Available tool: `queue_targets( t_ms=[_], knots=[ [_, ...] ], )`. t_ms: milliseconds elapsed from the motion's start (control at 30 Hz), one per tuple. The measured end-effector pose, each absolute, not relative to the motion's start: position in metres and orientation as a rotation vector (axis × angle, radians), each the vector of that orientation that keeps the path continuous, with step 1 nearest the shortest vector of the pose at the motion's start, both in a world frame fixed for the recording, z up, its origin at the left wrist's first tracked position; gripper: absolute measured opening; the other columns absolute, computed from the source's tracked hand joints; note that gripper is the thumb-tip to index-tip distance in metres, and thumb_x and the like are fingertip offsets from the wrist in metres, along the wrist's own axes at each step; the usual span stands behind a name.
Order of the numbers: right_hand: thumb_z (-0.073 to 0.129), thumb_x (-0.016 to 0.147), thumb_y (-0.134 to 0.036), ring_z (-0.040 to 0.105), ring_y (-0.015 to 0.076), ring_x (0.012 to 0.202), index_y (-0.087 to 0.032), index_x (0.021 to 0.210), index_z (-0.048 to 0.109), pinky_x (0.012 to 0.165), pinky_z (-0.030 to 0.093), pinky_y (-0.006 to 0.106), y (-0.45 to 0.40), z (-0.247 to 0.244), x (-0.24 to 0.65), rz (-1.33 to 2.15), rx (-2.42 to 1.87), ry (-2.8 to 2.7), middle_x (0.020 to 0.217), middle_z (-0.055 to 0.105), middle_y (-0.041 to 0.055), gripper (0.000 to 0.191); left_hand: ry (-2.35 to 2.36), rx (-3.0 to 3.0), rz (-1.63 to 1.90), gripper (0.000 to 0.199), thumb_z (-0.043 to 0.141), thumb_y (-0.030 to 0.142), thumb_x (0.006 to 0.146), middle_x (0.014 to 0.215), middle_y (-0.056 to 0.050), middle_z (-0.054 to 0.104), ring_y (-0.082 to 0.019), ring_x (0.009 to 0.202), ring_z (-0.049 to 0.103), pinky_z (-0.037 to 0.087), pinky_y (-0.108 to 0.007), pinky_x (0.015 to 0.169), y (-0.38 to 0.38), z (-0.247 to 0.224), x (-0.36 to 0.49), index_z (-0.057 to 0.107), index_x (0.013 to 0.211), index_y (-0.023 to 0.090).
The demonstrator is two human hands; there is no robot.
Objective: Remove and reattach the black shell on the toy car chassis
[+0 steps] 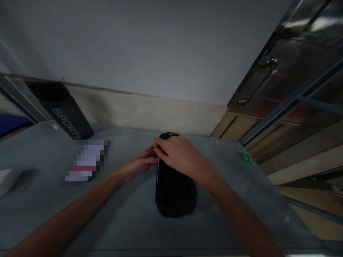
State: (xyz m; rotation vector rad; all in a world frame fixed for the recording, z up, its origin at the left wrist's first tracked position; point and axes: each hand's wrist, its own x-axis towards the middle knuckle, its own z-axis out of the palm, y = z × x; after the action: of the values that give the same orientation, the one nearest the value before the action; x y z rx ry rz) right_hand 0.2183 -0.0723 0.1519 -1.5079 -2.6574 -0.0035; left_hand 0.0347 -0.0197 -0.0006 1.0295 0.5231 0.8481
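A black toy car point(175, 194) lies upside down on the grey table, its dark underside and wheels facing up. My left hand point(139, 165) grips the car's far left edge with its fingers close together. Over the car's far end, my right hand point(182, 157) is closed in a pinch on a small red tool point(162, 149). Most of that tool is hidden by the fingers, so its exact kind does not show. The far part of the car's underside is covered by my right hand.
On the grey table point(120, 217) a black bottle point(71, 116) marked SPORT stands at the back left, beside a blurred-out phone-like object point(87, 160). A white object point(9, 180) is at the left edge. Green crumpled plastic point(245, 157) lies at right, near a metal frame point(284, 103).
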Motion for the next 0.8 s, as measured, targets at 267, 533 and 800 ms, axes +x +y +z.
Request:
queue_targets(
  t_ms=[267,533,800],
  knots=[
    [0.066,0.109,-0.015,0.07,0.0203,0.1,-0.02,0.109,0.075,0.075,0.037,0.033,-0.0731,0.1543,0.2262,0.215,-1.346,-2.704,0.108,0.081,0.0058,0.011,0.526,1.038,0.844,0.042,0.099,0.022,0.076,0.113,-0.005,0.085,-0.032,0.134,0.071,0.047,-0.042,0.12,-0.0213,0.0033,0.0357,0.084,0.116,0.026],
    [0.059,0.118,-0.026,0.071,0.0196,0.088,-0.022,0.119,0.078,0.071,0.032,0.034,-0.0682,0.1537,0.2229,0.131,-1.405,-2.709,0.1,0.082,0.0046,0.02,0.581,1.021,0.846,0.043,0.099,0.023,0.077,0.118,-0.007,0.084,-0.029,0.126,0.073,0.05,-0.039,0.114,-0.0225,0.0039,0.0341,0.082,0.116,0.024],
    [0.056,0.115,-0.024,0.073,0.0217,0.086,-0.017,0.123,0.076,0.071,0.037,0.035,-0.0737,0.1577,0.2244,0.129,-1.458,-2.716,0.1,0.083,0.0091,0.023,0.552,1.013,0.839,0.054,0.1,0.021,0.075,0.119,-0.008,0.086,-0.031,0.136,0.071,0.048,-0.038,0.118,-0.02,0.0021,0.0358,0.081,0.126,0.025]
  ],
)
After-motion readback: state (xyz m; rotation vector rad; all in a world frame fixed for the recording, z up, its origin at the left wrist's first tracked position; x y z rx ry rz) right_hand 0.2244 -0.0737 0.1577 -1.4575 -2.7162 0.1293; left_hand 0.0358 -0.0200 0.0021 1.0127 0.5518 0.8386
